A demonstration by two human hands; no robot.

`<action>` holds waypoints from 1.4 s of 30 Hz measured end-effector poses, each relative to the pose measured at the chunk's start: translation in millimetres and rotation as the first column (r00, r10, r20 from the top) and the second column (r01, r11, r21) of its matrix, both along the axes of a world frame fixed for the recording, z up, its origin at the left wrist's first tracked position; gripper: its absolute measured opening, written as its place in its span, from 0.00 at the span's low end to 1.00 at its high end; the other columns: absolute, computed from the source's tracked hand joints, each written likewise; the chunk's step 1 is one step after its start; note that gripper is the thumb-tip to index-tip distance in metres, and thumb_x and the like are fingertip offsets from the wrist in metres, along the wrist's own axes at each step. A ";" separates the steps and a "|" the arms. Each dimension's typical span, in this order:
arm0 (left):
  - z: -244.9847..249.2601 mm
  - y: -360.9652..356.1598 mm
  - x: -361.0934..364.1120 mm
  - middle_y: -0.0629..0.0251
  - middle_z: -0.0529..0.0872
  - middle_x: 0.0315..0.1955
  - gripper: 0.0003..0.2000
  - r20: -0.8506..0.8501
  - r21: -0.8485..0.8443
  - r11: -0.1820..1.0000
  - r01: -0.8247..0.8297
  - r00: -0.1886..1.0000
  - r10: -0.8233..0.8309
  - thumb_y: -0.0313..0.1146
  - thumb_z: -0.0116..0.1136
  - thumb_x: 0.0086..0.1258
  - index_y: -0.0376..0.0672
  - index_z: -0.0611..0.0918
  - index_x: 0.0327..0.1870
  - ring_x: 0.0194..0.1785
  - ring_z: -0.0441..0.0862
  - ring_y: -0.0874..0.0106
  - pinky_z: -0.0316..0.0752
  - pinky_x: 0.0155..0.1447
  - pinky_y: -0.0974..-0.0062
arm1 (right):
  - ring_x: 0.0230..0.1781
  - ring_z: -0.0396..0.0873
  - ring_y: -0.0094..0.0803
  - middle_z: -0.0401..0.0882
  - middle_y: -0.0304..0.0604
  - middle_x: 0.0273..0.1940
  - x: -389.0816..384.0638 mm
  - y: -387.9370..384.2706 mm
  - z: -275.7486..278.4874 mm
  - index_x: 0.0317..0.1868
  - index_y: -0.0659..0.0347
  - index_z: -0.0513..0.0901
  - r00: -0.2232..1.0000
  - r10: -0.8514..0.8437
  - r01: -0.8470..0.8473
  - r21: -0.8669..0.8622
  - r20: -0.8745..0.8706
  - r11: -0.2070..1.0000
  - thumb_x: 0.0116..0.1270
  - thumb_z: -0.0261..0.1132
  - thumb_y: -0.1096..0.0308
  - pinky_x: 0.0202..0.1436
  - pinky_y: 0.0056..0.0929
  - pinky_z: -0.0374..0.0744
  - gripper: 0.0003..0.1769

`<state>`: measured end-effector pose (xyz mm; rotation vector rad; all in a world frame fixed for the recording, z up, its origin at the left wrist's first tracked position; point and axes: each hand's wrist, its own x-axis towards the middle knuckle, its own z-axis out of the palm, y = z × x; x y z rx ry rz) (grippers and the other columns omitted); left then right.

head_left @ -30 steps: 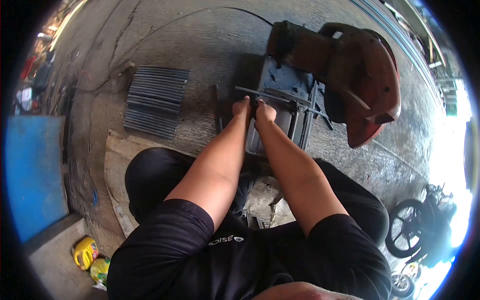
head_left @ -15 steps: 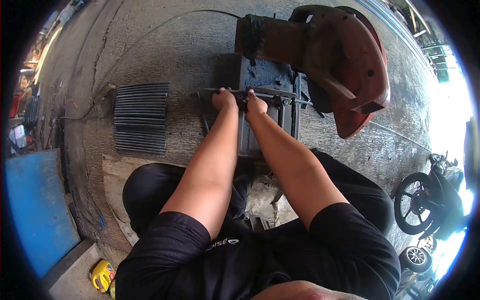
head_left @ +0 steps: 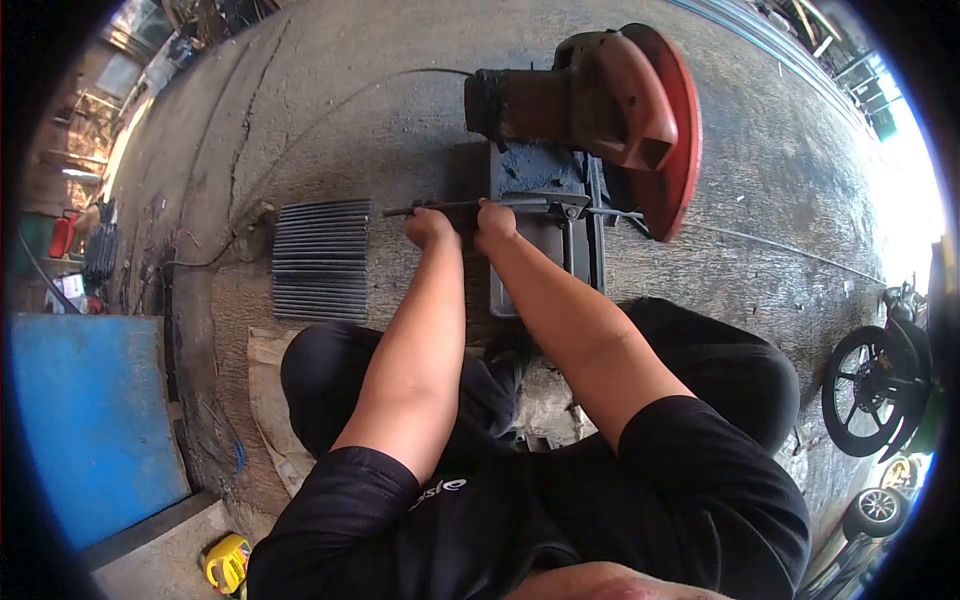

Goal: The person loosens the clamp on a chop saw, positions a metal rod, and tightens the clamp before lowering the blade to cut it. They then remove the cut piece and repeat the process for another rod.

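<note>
A thin metal rod [head_left: 397, 212] lies crosswise over the base of a chop saw [head_left: 530, 292], its left end sticking out past my left hand. My left hand [head_left: 432, 229] is closed around the rod near that end. Close beside it, my right hand [head_left: 495, 224] is closed on the rod at the saw's fence, its fingers partly hidden underneath. The clamp [head_left: 569, 210] stands just right of my right hand. Beyond it the rod continues toward the red blade guard [head_left: 682, 140]. The blade itself is mostly hidden.
A stack of cut metal rods [head_left: 321, 262] lies on the concrete left of the saw. A cable [head_left: 350, 97] runs from the saw motor. A blue panel [head_left: 95, 420] and yellow bottle [head_left: 228, 563] are at the left; a motorcycle wheel [head_left: 862, 392] is at the right.
My view has shifted, moving the rod stack rightward in the picture. Both hands and the rod's left end have moved left relative to the saw base. The guard appears smaller and turned.
</note>
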<state>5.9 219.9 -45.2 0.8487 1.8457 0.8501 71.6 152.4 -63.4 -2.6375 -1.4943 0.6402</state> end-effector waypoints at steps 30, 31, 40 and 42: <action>328.7 -184.5 -25.3 0.60 0.82 0.34 0.10 0.177 0.807 0.122 0.577 -0.040 -0.983 0.27 0.40 0.77 0.35 0.76 0.45 0.36 0.83 0.69 0.82 0.45 0.69 | 0.40 0.82 0.46 0.83 0.52 0.36 -10.5 -292.1 340.9 0.44 0.68 0.80 0.933 -0.122 0.280 0.467 -0.340 0.839 0.71 0.54 0.48 0.45 0.41 0.76 0.26; 334.3 -191.8 -18.3 0.60 0.82 0.34 0.10 0.182 0.818 0.054 0.572 -0.168 -0.969 0.27 0.40 0.77 0.35 0.76 0.46 0.37 0.83 0.69 0.81 0.46 0.69 | 0.42 0.81 0.45 0.83 0.53 0.37 2.1 -300.1 342.9 0.44 0.67 0.80 0.994 -0.063 0.098 0.526 -0.084 0.845 0.70 0.55 0.49 0.47 0.41 0.75 0.25; 348.6 -217.8 36.0 0.58 0.83 0.36 0.11 0.338 0.772 0.012 0.636 -0.395 -0.854 0.28 0.41 0.77 0.34 0.77 0.48 0.39 0.84 0.67 0.81 0.49 0.69 | 0.36 0.80 0.28 0.82 0.46 0.32 41.5 -334.1 327.9 0.45 0.67 0.80 0.839 0.118 0.278 0.606 -0.531 0.746 0.66 0.65 0.64 0.44 0.32 0.77 0.14; 334.6 -215.0 55.1 0.57 0.82 0.37 0.10 0.402 0.759 0.041 0.650 -0.417 -0.815 0.31 0.44 0.77 0.36 0.76 0.49 0.41 0.83 0.65 0.81 0.50 0.65 | 0.37 0.79 0.23 0.81 0.40 0.34 52.5 -332.8 309.7 0.46 0.69 0.78 0.716 0.196 0.413 0.634 -0.670 0.654 0.67 0.64 0.72 0.44 0.27 0.78 0.11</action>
